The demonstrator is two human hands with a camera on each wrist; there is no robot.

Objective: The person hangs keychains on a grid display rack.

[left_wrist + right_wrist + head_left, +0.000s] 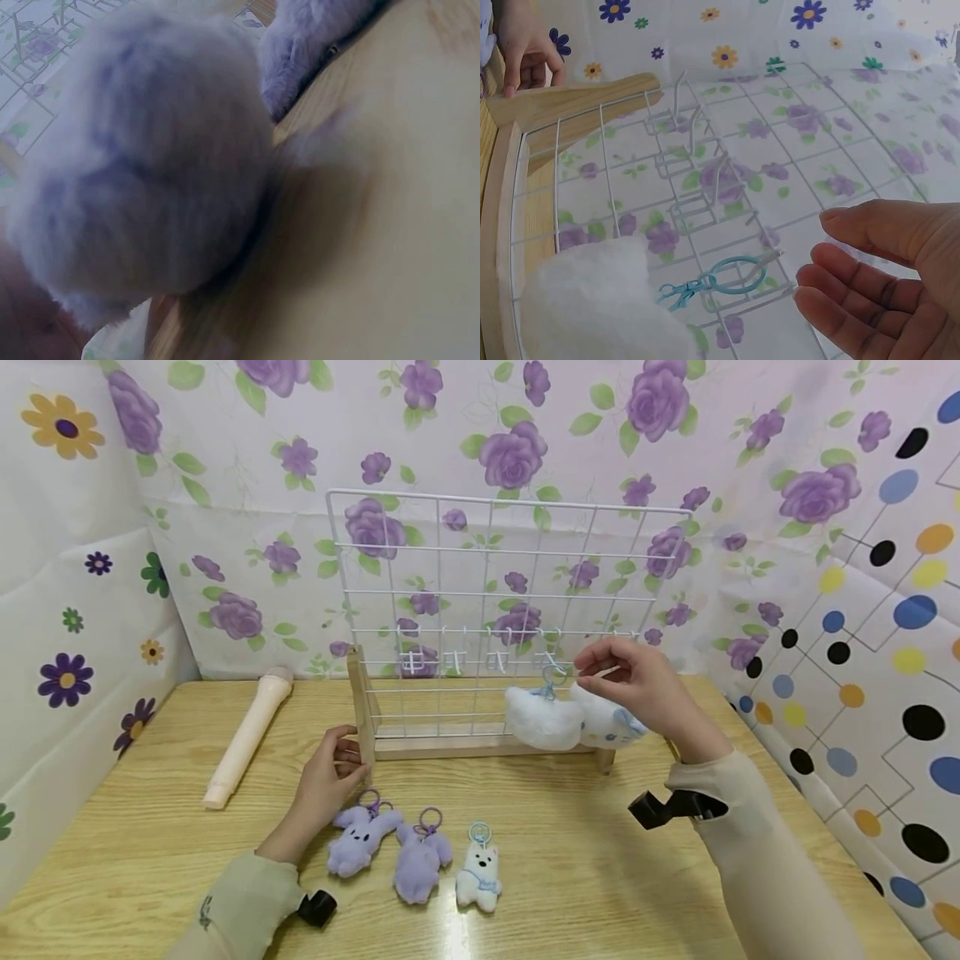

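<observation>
My right hand (626, 681) is beside a white hook at the right of the wire grid rack (465, 593). Thumb and fingers stand apart, holding nothing. On that hook, the blue ring (737, 274) of a white plush keychain (543, 720) hangs. Just right of it is another white plush keychain (607, 727) with blue trim, partly behind the hand. My left hand (327, 777) grips the foot of the rack's left wooden post (362, 706). Near it lie two purple plush keychains (356, 843) and a white bear keychain (478, 877). Purple plush (150, 150) fills much of the left wrist view.
White hooks (455, 660) line a bar of the grid, left of the hanging plush. A pale microphone (249, 739) lies on the wooden table (600, 860) at the left. Flowered cloth (247, 527) stands behind, and dotted cloth (847, 693) at the right.
</observation>
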